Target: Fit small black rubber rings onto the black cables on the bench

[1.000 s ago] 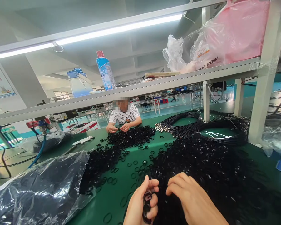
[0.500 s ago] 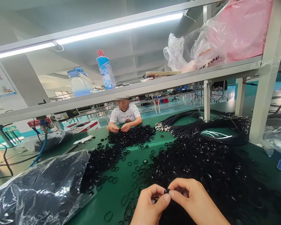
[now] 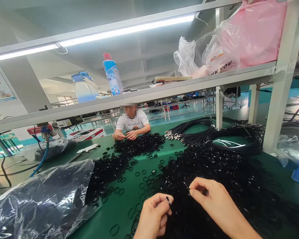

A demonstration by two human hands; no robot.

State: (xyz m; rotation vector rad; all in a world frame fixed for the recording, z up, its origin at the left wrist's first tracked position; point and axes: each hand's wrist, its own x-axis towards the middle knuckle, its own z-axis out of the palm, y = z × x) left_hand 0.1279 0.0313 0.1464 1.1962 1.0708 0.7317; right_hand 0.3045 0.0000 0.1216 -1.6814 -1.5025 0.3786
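My left hand (image 3: pixel 153 217) is low at the bottom centre, thumb and forefinger pinched on a small black rubber ring (image 3: pixel 168 200). My right hand (image 3: pixel 211 200) sits a little to the right and higher, fingertips pinched together over a large heap of black rings (image 3: pixel 219 176) on the green table (image 3: pixel 124 205). Whether the right fingers hold a ring I cannot tell. Loose rings (image 3: pixel 144 176) lie scattered between the heaps.
A clear plastic bag (image 3: pixel 40 202) spilling black rings lies at the left. Coiled black cables (image 3: pixel 214 134) rest behind the heap. Across the table a person in a striped shirt (image 3: pixel 132 124) handles another ring pile (image 3: pixel 142 144). A shelf (image 3: pixel 139 96) overhead carries a spray can (image 3: pixel 112 74) and bags.
My hands, touching at the fingertips half a second ago, have drawn apart. The right hand has risen and moved right over the heap. The left stays low with a ring pinched.
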